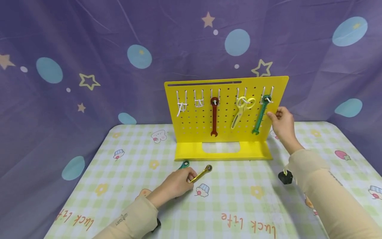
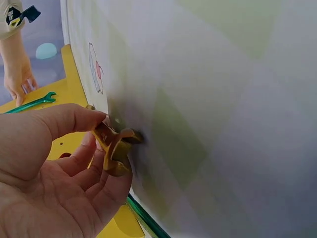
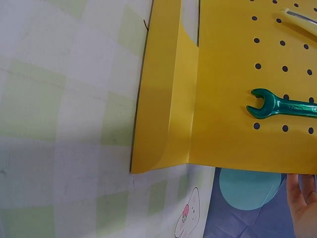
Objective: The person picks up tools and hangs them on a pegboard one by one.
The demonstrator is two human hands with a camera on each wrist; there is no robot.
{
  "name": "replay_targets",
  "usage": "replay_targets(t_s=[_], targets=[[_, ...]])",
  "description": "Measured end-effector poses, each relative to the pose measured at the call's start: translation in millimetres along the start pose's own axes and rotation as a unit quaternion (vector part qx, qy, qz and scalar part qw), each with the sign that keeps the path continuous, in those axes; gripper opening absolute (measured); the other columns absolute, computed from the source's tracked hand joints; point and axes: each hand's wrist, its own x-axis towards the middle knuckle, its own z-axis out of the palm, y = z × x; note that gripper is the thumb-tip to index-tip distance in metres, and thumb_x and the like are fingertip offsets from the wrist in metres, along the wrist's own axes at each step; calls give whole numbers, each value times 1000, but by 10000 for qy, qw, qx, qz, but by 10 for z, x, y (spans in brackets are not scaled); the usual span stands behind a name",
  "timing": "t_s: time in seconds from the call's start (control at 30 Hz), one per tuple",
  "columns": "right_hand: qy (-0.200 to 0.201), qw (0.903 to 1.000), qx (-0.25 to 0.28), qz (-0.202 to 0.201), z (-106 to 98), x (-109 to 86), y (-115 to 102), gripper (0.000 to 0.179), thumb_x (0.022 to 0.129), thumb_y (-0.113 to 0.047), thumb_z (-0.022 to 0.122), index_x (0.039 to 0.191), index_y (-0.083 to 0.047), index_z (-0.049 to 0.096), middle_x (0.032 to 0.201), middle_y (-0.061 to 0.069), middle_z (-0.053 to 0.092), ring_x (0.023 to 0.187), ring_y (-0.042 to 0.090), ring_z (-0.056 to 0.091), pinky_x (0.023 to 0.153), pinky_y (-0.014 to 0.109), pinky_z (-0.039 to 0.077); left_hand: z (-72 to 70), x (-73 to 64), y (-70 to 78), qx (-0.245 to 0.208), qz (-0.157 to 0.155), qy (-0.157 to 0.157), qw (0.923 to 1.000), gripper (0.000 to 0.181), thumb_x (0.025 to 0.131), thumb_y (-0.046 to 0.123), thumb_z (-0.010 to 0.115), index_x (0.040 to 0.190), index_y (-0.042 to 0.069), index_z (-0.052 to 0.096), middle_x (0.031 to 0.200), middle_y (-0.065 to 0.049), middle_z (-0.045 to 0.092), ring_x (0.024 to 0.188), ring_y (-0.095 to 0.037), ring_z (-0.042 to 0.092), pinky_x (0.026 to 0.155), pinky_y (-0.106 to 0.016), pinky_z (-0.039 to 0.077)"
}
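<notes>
My left hand (image 1: 176,183) pinches a gold combination wrench (image 1: 201,174) between thumb and fingers, low over the table. Its ring end points away to the right; the left wrist view shows its open end (image 2: 118,151) near the thumb. A teal wrench (image 1: 185,163) lies beside that hand, partly hidden by it. My right hand (image 1: 284,123) grips the right edge of a yellow pegboard (image 1: 191,129), thumb at the front. Near it a green wrench (image 1: 261,115) hangs from a hook. Yellow scissors (image 1: 237,116) and a red wrench (image 1: 214,118) hang further left.
Two white hooks at the board's left, the outer hook (image 1: 181,107) and the inner hook (image 1: 199,102), hold nothing. The board's base (image 1: 188,154) rests on a checked tablecloth (image 1: 238,199). Behind hangs a purple curtain (image 1: 185,33).
</notes>
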Motion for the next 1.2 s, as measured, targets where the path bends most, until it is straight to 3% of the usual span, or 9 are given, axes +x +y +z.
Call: replay_targets(t_s=[0.17, 0.4, 0.57, 0.7, 1.0, 1.2], targets=[[2, 10000, 32, -65, -2, 21, -31, 44, 102, -27, 54, 126, 10, 51, 117, 25, 61, 92, 13, 54, 77, 17, 44, -27, 14, 25, 47, -17, -74, 10000, 26, 88, 4, 67, 114, 7, 67, 92, 3, 61, 78, -15, 53, 69, -29, 47], [31, 10000, 22, -73, -7, 35, -29, 43, 103, -27, 54, 126, 10, 51, 116, 24, 61, 91, 15, 54, 74, 16, 44, -55, 59, 60, -115, 215, -21, 9997, 27, 89, 5, 65, 116, 8, 66, 96, 2, 62, 79, -15, 52, 70, -30, 45], [53, 10000, 25, -74, -5, 13, -6, 42, 103, -25, 54, 125, 11, 51, 115, 26, 61, 91, 15, 54, 74, 15, 43, -79, 77, 94, -465, 148, 120, 9987, 25, 93, 7, 62, 117, 9, 63, 96, 1, 62, 57, -13, 51, 50, -27, 43], [18, 10000, 43, -86, -3, -14, 3, 42, 103, -25, 54, 125, 11, 51, 115, 26, 62, 92, 16, 54, 75, 14, 43, -118, 85, 134, -659, 170, 364, 9970, 23, 95, 9, 62, 118, 11, 63, 98, 1, 62, 55, -12, 52, 48, -28, 44], [35, 9999, 38, -154, -7, -30, -6, 42, 103, -25, 54, 125, 11, 50, 115, 26, 61, 91, 15, 54, 73, 13, 43, -278, 114, 293, -1148, 354, 1088, 9868, 17, 97, 16, 64, 114, 14, 63, 93, 1, 60, 74, -16, 54, 64, -31, 45], [-3, 9999, -44, -112, -3, -35, -1, 44, 103, -26, 53, 126, 11, 50, 117, 28, 61, 100, 27, 57, 72, 13, 42, -417, 127, 409, -1396, 480, 1601, 9760, 19, 98, 16, 65, 116, 11, 63, 103, 0, 62, 94, -20, 58, 75, -35, 51]])
